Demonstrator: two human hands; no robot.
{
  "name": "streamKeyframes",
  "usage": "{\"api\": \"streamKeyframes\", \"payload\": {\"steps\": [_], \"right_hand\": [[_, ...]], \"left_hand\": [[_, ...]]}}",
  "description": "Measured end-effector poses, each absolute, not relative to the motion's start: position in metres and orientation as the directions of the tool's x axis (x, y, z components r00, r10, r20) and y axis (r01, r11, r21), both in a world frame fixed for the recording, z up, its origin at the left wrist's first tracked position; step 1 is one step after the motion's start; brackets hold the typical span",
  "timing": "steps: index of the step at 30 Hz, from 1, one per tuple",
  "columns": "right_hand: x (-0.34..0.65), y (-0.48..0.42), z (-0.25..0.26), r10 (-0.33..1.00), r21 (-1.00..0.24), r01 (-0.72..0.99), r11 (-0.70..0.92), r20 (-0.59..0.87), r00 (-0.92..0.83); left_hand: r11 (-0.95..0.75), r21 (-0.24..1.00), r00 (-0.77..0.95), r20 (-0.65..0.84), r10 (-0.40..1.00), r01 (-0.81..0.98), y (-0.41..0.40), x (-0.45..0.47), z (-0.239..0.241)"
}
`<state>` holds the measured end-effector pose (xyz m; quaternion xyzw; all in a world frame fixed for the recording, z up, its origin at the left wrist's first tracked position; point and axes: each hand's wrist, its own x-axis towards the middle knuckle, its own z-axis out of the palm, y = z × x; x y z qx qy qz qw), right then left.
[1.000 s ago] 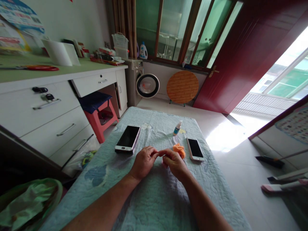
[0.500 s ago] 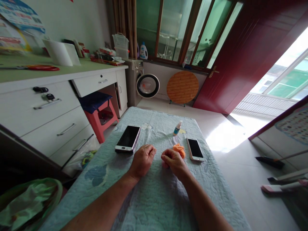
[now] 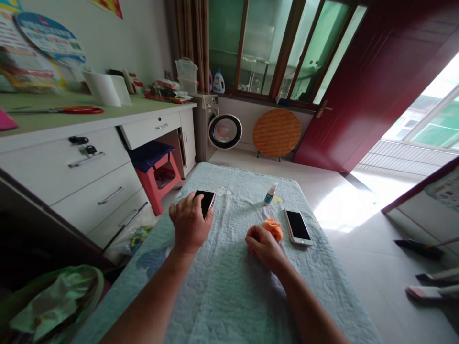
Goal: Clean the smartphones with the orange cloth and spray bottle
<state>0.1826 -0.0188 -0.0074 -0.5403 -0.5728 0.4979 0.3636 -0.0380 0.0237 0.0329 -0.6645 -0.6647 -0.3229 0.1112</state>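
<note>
Two hands, two phones, one spray bottle and one orange cloth on one low table (image 3: 229,282) with a pale blue quilted cover; the left hand (image 3: 190,220) lies over the left phone (image 3: 206,203), near the table's left edge; its fingers are spread across the phone, the thumb at the right long side, and whether they press on the phone's sides cannot be told; the dark screen shows between thumb and forefinger; the right hand (image 3: 264,242) is curled low above the cover, thumb and forefinger drawn close together, and whether they pinch anything cannot be told; the orange cloth (image 3: 274,230) lies crumpled just beyond its knuckles, contact uncertain; the right phone (image 3: 299,227) lies screen up just beside the cloth, near the table's right edge; the spray bottle (image 3: 270,196), white at the top, stands upright beyond the cloth, nearer the far edge.

Edges and room: a broad strip of cover separates the two hands and runs on to the far edge; a narrow margin of cover lies outside the right phone; pale floor (image 3: 358,282) extends beyond the table's right edge; one stool (image 3: 152,191) and one desk (image 3: 139,114) stand to the left; one washing machine (image 3: 203,126) and one round board (image 3: 277,133) stand well beyond the far edge.
</note>
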Motion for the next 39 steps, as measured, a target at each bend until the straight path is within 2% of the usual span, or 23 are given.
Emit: {"api": "streamKeyframes", "payload": {"steps": [2,5,11,27,32,35,39], "right_hand": [[0.183,-0.019,-0.01,0.982,-0.967,0.246,-0.065,-0.106,-0.158],[0.183,-0.018,-0.011,0.979,-0.964,0.254,-0.079,-0.123,-0.162],[0.182,-0.02,-0.008,0.978,-0.96,0.271,-0.068,-0.117,-0.17],[0.182,-0.019,-0.009,0.983,-0.948,0.315,-0.03,-0.085,-0.162],[0.183,-0.02,-0.008,0.983,-0.946,0.323,-0.028,-0.084,-0.162],[0.183,-0.02,-0.008,0.983,-0.943,0.333,-0.019,-0.078,-0.164],[0.182,-0.02,-0.008,0.987,-0.935,0.354,-0.003,-0.06,-0.152]], "left_hand": [[-0.015,0.263,-0.128,0.518,0.846,0.965,0.028,-0.045,0.031],[0.016,0.25,-0.126,0.433,0.892,0.968,0.032,-0.052,0.028],[0.046,0.232,-0.136,0.387,0.912,0.972,0.034,-0.054,0.027],[0.06,0.227,-0.162,0.464,0.871,0.972,0.033,-0.047,0.027],[-0.036,0.289,-0.125,0.52,0.845,0.957,0.032,-0.045,0.033],[-0.175,0.341,-0.045,0.55,0.834,0.923,0.026,-0.035,0.032],[-0.363,0.474,0.07,0.529,0.846,0.802,0.013,-0.008,0.019]]}}
